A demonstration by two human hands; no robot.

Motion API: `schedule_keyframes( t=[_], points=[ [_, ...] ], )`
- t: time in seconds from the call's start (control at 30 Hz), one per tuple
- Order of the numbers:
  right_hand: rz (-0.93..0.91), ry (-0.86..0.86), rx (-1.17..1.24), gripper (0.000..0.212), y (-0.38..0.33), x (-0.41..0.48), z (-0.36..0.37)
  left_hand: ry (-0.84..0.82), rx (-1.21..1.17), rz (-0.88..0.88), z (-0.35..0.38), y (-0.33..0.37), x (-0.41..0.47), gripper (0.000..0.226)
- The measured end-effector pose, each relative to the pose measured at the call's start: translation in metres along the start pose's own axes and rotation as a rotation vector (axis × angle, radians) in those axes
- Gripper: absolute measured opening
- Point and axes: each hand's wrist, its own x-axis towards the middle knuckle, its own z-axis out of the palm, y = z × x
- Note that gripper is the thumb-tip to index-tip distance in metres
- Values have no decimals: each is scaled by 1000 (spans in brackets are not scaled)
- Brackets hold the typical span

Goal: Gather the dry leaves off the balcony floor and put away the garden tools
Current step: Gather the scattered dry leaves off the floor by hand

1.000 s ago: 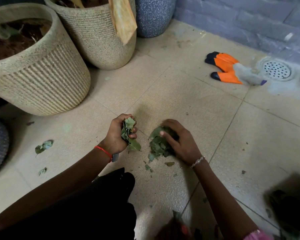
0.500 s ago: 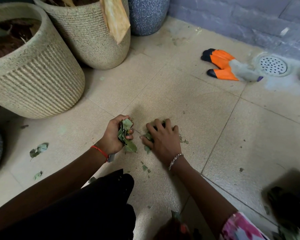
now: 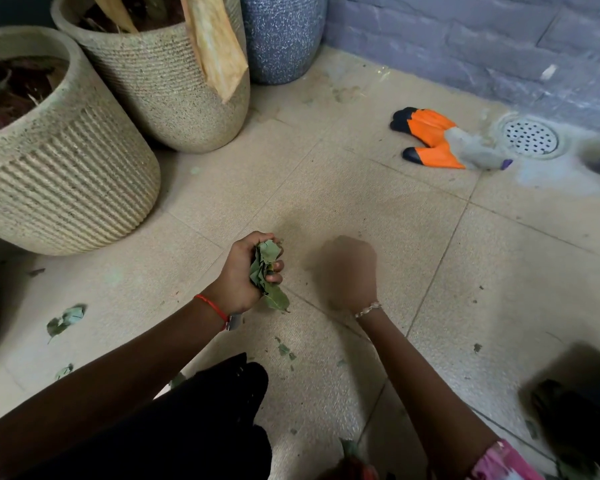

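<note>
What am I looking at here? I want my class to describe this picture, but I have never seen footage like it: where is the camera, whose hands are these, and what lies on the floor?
There is no machine here. A person works with bare hands, and the one camera sits on their head, looking forward and down, so both arms enter from the bottom edge. The left hand grips a bunch of leaves. The right hand is blurred, so I cannot tell whether it holds anything. On the tiled floor lie a few loose leaves and an orange and grey glove beside a round drain. A ribbed beige pot, a second beige pot and a blue pot stand at the back.
</note>
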Motion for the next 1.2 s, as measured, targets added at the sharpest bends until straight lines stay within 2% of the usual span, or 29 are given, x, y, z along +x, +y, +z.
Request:
schedule_keyframes(
  t=[0.1, 0.17, 0.27, 0.33, 0.4, 0.5, 0.6, 0.7, 0.83, 0.93, 1.03, 1.13, 1.2],
  points=[
    [273, 106, 510, 42, -22, 1, -5, -15, -45, 11, 16, -4, -2, 30],
    [390, 134, 829, 39, -39, 0, -3, -44, -94, 26, 30, -8, -6, 34],
    [389, 312, 967, 38, -63, -4, 8, -81, -151, 39, 47, -19, -10, 43],
    [330, 422, 868, 35, -71, -8, 15, -69, -178, 42, 54, -25, -12, 39],
    [207, 445, 764, 30, -71, -14, 21, -52, -192, 55, 58, -29, -13, 37],
    [2, 348, 525, 16, -64, -24, 27, -42, -194, 84, 55, -33, -13, 38],
    [-106, 272, 319, 14, -48, -30, 32, -45, -181, 77, 49, -36, -13, 40],
    [-120, 158, 199, 24, -33, -32, 34, -21, -185, 57, 43, -38, -13, 37],
    [-107, 38, -273, 58, -14, -33, 32, -11, -149, 15, 38, -40, -13, 32],
    [-91, 30, -466, 65, -8, -32, 32, 12, -104, -16, 35, -37, -12, 28],
    [-84, 3, -450, 66, -12, -31, 34, 50, -91, 29, 35, -37, -7, 24],
    [-54, -63, -237, 71, -16, -30, 33, 91, -97, 70, 36, -39, -3, 38],
    [-51, -103, -114, 75, -18, -30, 29, 109, -77, 91, 34, -39, -2, 35]
  ],
)
